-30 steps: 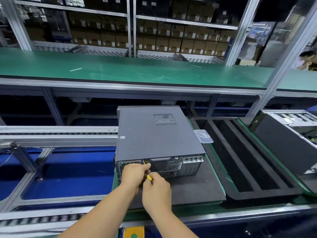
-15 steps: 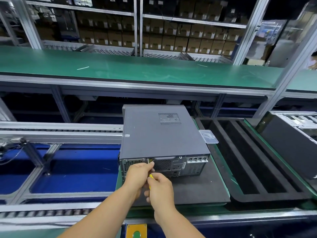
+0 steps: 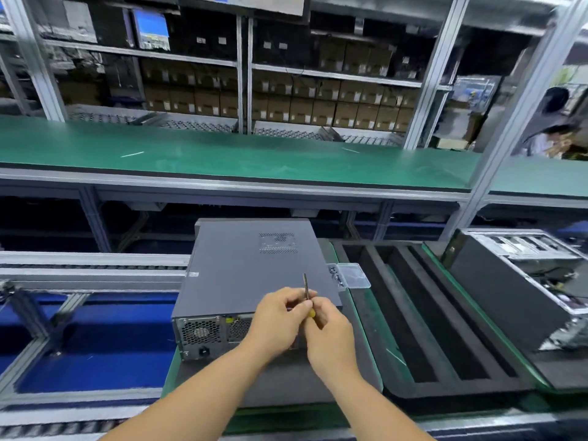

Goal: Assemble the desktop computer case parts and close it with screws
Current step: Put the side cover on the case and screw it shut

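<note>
The screwdriver (image 3: 306, 286) stands nearly upright between the two hands, its thin dark metal shaft pointing up and slightly away from the person, its long axis close to vertical. Only a small patch of its yellow handle shows, low between the fingers. The left hand (image 3: 280, 316) pinches the shaft with thumb and forefinger; its grip is closed on the tool. The right hand (image 3: 331, 335) sits just below and to the right of that pinch, fingers curled round the yellow handle, so this grip also holds the screwdriver.

Directly beneath and beyond both grips lies one closed computer case (image 3: 251, 275), dark grey, flat on its side, with its long axis running away from the person. Its top panel carries a small perforated vent patch near the far end. The rear face, towards the person, shows a honeycomb fan grille at the left with a power socket below it. The case rests on a dark foam mat (image 3: 286, 383).

Just right of the grips, beside the case's right edge, is one small clear plastic box (image 3: 351, 275) with dark screws at its left end. Further right lies one black foam tray (image 3: 429, 329) with three long slots, and beyond it one second case (image 3: 521, 281), open on top. A green tabletop (image 3: 222, 157) runs across behind everything.
</note>
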